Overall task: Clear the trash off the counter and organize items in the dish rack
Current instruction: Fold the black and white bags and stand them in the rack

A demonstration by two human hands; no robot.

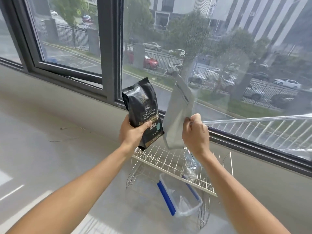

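Upper-floor room used as a makeshift kitchen: grey counter [50, 115] under a wide window [219, 56] over a street with parked cars, wire dish rack [168, 159] below the fingers [194, 120], plastic food container [180, 196] under it.

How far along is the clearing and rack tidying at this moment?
Midway at best. In hand: the left hand grips a black coffee bag, the right hand pinches a silver pouch, both lifted above the dish rack. Left: a crumpled plastic bottle lies in the rack, and a clear container with blue clips sits beneath it. Nothing visibly finished.
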